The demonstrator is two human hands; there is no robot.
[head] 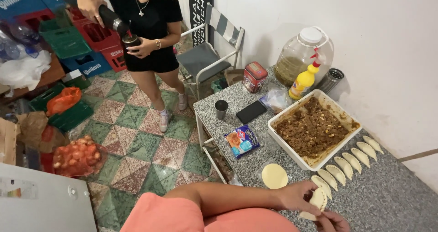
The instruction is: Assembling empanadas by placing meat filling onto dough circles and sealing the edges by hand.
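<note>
Pale dough, a half-folded pastry (315,202), sits pinched between the left hand (299,196) and right hand (332,222), each grip pressed on it, low over the speckled tabletop (388,200). Finished pastries (349,163) line the white tray of meat filling (314,128); a round dough disc (274,175) lies nearby.

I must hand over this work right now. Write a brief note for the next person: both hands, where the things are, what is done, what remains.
Left hand and right hand together hold one dough disc, being folded at the counter's near edge.
Filling tray: white, much meat filling left.
Done: seven closed pastries in a row beside the tray.
Left: close the held one; loose discs wait by the tray.
</note>
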